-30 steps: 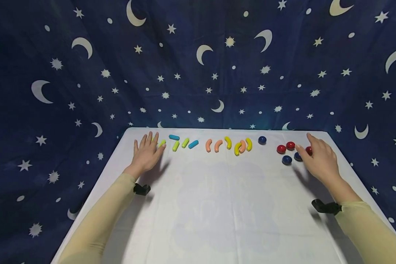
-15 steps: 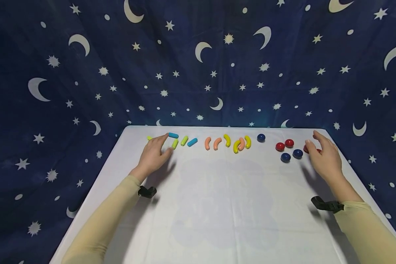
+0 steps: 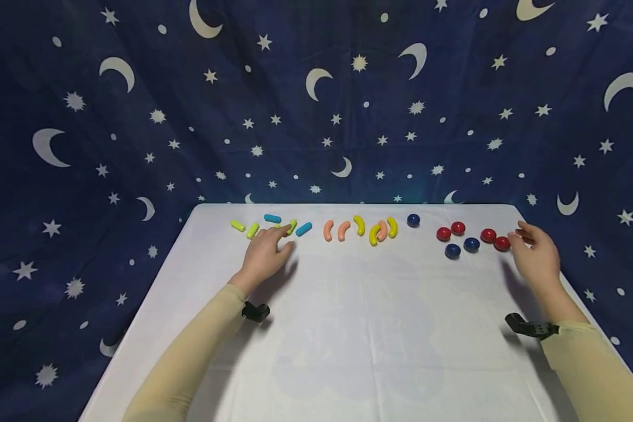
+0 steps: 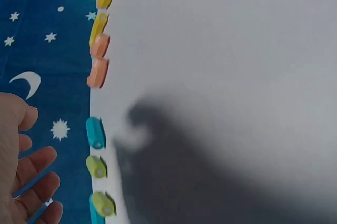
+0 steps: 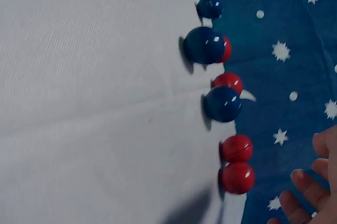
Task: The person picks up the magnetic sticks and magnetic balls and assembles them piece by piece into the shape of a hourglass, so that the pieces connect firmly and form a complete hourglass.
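Observation:
My left hand hovers over the small capsule-shaped pieces at the back left, its fingers loosely bent and holding nothing. It partly covers a lime green capsule; blue capsules and other green ones lie around it. In the left wrist view the fingers appear beside the row of pieces. At the back right, my right hand is held just beside a red ball, with relaxed fingers and nothing in them. Several red balls and three dark blue balls lie to its left.
Between the hands lie three peach curved pieces and three yellow curved pieces. All sit near the far edge of the white-covered table. A dark blue curtain with moons and stars stands behind and at both sides.
My left hand has moved right along the capsules, uncovering green ones at the left end. My right hand has shifted right, so the red balls it covered now show. The pieces appear unmoved.

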Demonstrator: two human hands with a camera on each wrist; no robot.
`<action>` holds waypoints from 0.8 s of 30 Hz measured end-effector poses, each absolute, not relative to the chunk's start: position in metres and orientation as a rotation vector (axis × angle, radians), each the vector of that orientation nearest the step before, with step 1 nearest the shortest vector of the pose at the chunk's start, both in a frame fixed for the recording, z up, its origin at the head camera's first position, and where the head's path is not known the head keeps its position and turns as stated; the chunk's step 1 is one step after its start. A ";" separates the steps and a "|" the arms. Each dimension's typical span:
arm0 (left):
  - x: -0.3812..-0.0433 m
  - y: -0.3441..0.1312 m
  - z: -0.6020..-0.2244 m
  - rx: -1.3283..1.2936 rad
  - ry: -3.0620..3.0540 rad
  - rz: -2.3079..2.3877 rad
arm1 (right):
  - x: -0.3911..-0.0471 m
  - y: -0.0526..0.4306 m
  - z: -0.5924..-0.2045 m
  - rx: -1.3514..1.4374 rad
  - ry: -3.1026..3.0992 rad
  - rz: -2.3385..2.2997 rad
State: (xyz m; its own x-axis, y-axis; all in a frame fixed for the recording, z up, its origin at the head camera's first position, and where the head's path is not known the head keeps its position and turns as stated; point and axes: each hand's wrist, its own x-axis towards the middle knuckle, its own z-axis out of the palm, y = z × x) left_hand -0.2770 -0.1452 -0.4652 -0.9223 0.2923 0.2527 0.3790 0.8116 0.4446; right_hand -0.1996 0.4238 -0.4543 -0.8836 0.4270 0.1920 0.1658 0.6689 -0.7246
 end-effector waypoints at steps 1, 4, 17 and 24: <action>-0.278 -0.142 -0.465 -0.526 -2.824 -0.748 | -0.200 0.426 -0.456 -0.483 -2.550 1.048; -0.280 -0.135 -0.467 -0.526 -2.832 -0.733 | -0.202 0.431 -0.462 -0.509 -2.606 1.043; -0.295 -0.110 -0.470 -0.487 -2.884 -0.632 | -0.208 0.446 -0.480 -0.729 -2.762 1.100; -0.303 -0.097 -0.466 -0.471 -2.918 -0.559 | -0.214 0.450 -0.490 -0.760 -2.791 1.060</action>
State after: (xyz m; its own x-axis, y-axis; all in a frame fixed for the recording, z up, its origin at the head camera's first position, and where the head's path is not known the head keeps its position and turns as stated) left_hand -0.3035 -0.0971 -0.4661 -0.9424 0.2775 0.1868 0.3269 0.8825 0.3381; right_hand -0.2140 0.4495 -0.4897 -0.8765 0.4676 -0.1145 0.4257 0.6417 -0.6380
